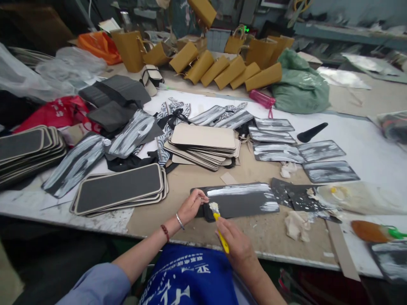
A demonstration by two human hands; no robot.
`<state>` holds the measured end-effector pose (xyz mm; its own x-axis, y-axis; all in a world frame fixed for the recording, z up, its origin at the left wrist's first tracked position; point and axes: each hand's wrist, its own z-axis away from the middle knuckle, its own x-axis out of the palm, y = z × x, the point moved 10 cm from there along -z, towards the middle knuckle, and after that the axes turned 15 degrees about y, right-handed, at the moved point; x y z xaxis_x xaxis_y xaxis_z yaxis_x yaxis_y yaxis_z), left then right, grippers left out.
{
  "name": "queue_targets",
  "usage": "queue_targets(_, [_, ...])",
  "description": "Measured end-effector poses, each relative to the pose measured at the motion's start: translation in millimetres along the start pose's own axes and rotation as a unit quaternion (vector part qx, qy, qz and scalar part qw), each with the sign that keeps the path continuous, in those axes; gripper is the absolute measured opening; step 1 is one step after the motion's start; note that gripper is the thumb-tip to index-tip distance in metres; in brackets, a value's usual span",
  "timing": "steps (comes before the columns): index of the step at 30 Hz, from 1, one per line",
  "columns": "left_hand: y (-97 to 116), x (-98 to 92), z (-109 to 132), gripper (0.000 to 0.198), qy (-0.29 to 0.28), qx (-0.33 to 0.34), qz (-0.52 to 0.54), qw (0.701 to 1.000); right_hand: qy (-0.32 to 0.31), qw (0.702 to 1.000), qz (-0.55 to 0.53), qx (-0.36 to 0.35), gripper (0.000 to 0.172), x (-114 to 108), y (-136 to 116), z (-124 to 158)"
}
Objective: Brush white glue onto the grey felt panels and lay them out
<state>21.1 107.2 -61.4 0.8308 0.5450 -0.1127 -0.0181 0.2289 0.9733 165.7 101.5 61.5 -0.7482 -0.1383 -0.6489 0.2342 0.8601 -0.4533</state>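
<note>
A flat dark grey panel [240,202] lies in front of me, with white glue streaked along its far edge and right end. My left hand [191,205] is at its left end, thumb and fingers closed together on the edge. My right hand [237,241] grips the yellow handle of a brush [221,237]. The brush's white, glue-covered bristles touch the panel's left part, close to my left fingertips. Beyond the panel is a stack of beige-faced panels [203,136]. To the left lies a stack of dark panels with beige borders [121,188].
Glue-streaked panels [276,152] lie at right, near a black pointed tool [312,132]. An orange bottle with a green tip [370,231] and crumpled tissue [297,224] are nearer. Mustard-coloured bags [219,70] and a green plastic sack [300,84] stand behind. Another bordered stack [25,146] is far left.
</note>
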Motion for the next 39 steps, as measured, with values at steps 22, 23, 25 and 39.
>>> queue_targets(22, [27, 26.2, 41, 0.046, -0.072, 0.379, -0.341, 0.857, 0.167, 0.808, -0.051, 0.562, 0.043, -56, 145, 87])
queue_targets(23, [27, 27.5, 43, 0.046, -0.069, 0.387, -0.345, 0.852, 0.173, 0.808, -0.025, 0.562, 0.045, -67, 157, 92])
queue_targets(25, [26, 29.0, 45, 0.047, -0.061, 0.395, -0.351, 0.847, 0.180, 0.810, 0.022, 0.558, 0.048, -91, 176, 100])
queue_targets(39, [42, 11.9, 49, 0.038, 0.045, 0.350, -0.303, 0.885, 0.249, 0.763, -0.027, 0.596, 0.051, -144, 181, 95])
